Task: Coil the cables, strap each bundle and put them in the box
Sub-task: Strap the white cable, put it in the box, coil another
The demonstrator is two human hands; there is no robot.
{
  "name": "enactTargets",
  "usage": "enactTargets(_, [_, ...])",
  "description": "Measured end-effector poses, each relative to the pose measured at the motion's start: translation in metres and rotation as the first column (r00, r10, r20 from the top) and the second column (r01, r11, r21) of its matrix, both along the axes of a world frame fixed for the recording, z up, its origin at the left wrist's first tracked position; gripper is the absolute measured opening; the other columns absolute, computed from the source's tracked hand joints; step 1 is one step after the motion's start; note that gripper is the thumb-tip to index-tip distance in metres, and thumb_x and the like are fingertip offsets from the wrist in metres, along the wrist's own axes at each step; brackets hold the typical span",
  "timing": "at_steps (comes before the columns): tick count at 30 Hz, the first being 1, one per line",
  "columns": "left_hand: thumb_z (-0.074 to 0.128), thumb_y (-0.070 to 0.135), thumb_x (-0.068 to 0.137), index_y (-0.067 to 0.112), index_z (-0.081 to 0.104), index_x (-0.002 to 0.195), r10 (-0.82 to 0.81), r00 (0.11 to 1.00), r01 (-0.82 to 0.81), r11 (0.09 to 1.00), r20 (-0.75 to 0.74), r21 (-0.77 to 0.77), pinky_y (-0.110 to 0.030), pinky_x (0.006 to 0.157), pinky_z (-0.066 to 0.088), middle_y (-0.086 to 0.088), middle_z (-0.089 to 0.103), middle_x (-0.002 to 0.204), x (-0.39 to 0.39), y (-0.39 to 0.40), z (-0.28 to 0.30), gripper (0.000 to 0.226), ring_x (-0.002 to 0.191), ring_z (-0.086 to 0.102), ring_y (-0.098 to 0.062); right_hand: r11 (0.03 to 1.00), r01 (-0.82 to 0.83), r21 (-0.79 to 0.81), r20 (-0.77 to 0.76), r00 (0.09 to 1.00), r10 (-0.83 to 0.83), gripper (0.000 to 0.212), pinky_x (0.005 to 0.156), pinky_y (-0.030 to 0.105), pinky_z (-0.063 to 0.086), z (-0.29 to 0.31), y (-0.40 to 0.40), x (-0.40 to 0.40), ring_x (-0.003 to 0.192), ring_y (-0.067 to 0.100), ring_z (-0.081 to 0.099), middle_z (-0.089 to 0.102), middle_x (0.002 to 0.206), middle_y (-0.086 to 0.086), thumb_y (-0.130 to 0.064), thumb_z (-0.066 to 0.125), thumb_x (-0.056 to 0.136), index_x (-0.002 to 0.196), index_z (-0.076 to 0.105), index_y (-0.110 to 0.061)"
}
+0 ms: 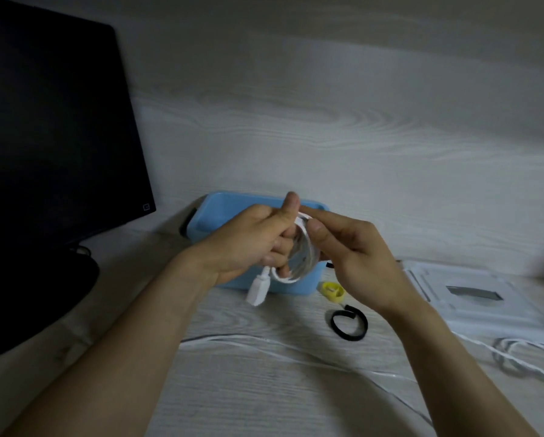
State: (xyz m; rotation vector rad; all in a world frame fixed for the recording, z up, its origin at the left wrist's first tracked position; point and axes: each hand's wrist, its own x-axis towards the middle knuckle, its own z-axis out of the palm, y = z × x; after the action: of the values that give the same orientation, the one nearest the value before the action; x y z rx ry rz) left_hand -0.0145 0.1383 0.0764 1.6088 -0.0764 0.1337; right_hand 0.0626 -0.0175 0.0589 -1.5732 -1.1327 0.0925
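Observation:
A white cable (305, 250) is wound in loops around the fingers of my left hand (251, 241), above the light blue box (220, 209). Its white plug (258, 290) dangles below that hand. My right hand (349, 253) pinches the cable at the top of the coil between thumb and forefinger. The loose rest of the white cable (295, 346) trails across the table toward the right. A yellow strap (331, 291) and a black strap (349, 324), both curled, lie on the table below my right hand.
A dark monitor (53, 130) stands at the left on its black base (34, 291). A white flat device (478, 298) lies at the right. More white cable (522, 357) loops near the right edge. The wooden table (264, 398) backs onto a wall.

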Motion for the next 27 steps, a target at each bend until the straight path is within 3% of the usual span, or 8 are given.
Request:
enactTargets(4, [0.04, 0.046, 0.091, 0.01, 0.056, 0.077, -0.169, 0.986, 0.168, 0.968, 0.008, -0.185, -0.026, 0.061, 0.043, 0.002, 0.034, 0.058, -0.001, -0.002, 0.001, 0.042, 0.051, 0.034, -0.011, 0.997, 0.057, 0.058, 0.154, 0.986, -0.066, 0.038, 0.086, 0.01, 0.046, -0.001, 0.001, -0.004, 0.104, -0.005, 0.066, 0.071, 0.113, -0.013, -0.02, 0.054, 0.098, 0.136, 0.057, -0.019])
enactTargets(8, [0.041, 0.043, 0.094, 0.011, 0.044, 0.074, -0.179, 0.984, 0.176, 0.967, 0.001, -0.187, -0.029, 0.06, 0.048, 0.001, 0.033, 0.051, -0.003, -0.006, 0.005, 0.038, 0.045, 0.035, -0.013, 0.985, 0.057, 0.165, 0.147, 0.986, -0.081, 0.034, 0.087, 0.013, 0.047, -0.004, 0.005, -0.008, 0.103, -0.001, 0.067, 0.072, 0.11, -0.012, -0.021, 0.051, 0.098, 0.131, 0.059, -0.022])
enactTargets(13, [0.04, 0.043, 0.095, 0.015, 0.036, 0.065, -0.202, 0.978, 0.198, 0.977, -0.05, -0.08, -0.026, 0.048, 0.04, 0.004, 0.02, 0.045, -0.011, 0.004, 0.008, 0.042, 0.037, 0.019, -0.01, 0.987, -0.023, 0.162, 0.139, 0.99, 0.001, 0.025, 0.081, 0.015, 0.048, -0.008, 0.011, -0.02, 0.093, 0.002, 0.068, 0.074, 0.098, -0.013, -0.015, 0.046, 0.102, 0.115, 0.068, -0.018])
enactTargets(17, [0.044, 0.046, 0.092, 0.017, 0.047, 0.056, -0.226, 0.971, 0.223, 0.974, -0.083, -0.043, -0.024, 0.046, 0.038, 0.003, 0.02, 0.045, -0.014, 0.01, 0.008, 0.046, 0.036, 0.018, -0.009, 0.989, -0.006, 0.145, 0.095, 0.995, -0.008, 0.028, 0.083, 0.034, 0.055, -0.009, 0.01, -0.022, 0.094, 0.022, 0.07, 0.075, 0.098, 0.007, -0.017, 0.046, 0.104, 0.109, 0.072, -0.007])
enactTargets(19, [0.045, 0.049, 0.09, 0.021, 0.042, 0.052, -0.224, 0.97, 0.225, 0.974, -0.092, -0.007, -0.024, 0.045, 0.036, 0.004, 0.019, 0.045, -0.014, 0.012, 0.007, 0.047, 0.036, 0.017, -0.009, 0.99, 0.014, 0.14, 0.082, 0.996, -0.026, 0.029, 0.079, 0.042, 0.057, -0.008, 0.01, -0.023, 0.088, 0.029, 0.07, 0.074, 0.094, 0.009, -0.019, 0.048, 0.103, 0.108, 0.074, -0.008])
enactTargets(23, [0.047, 0.05, 0.087, 0.024, 0.034, 0.051, -0.167, 0.982, 0.165, 0.986, -0.091, -0.028, -0.023, 0.043, 0.033, 0.006, 0.019, 0.044, -0.013, 0.014, 0.007, 0.046, 0.035, 0.017, -0.009, 0.995, 0.078, 0.06, 0.06, 0.995, -0.082, 0.03, 0.052, 0.037, 0.056, 0.002, 0.008, -0.026, 0.066, 0.03, 0.066, 0.076, 0.088, -0.005, -0.036, 0.054, 0.099, 0.12, 0.072, -0.023])
enactTargets(25, [0.048, 0.047, 0.088, 0.022, 0.033, 0.052, -0.136, 0.99, 0.13, 0.983, -0.035, -0.126, -0.021, 0.041, 0.027, 0.006, 0.019, 0.042, -0.011, 0.015, 0.009, 0.046, 0.033, 0.016, -0.007, 0.991, 0.126, 0.044, 0.171, 0.976, -0.132, 0.026, 0.048, 0.034, 0.053, 0.009, 0.003, -0.025, 0.054, 0.022, 0.065, 0.075, 0.084, -0.005, -0.04, 0.058, 0.094, 0.112, 0.073, -0.031])
enactTargets(27, [0.046, 0.045, 0.088, 0.023, 0.033, 0.049, -0.056, 0.996, 0.073, 0.955, 0.067, -0.287, -0.02, 0.04, 0.025, 0.008, 0.019, 0.039, -0.008, 0.015, 0.012, 0.047, 0.03, 0.017, -0.007, 0.969, 0.234, 0.077, 0.295, 0.923, -0.246, 0.016, 0.05, 0.018, 0.048, 0.015, -0.006, -0.019, 0.052, 0.007, 0.064, 0.071, 0.076, -0.01, -0.039, 0.06, 0.093, 0.096, 0.074, -0.032])
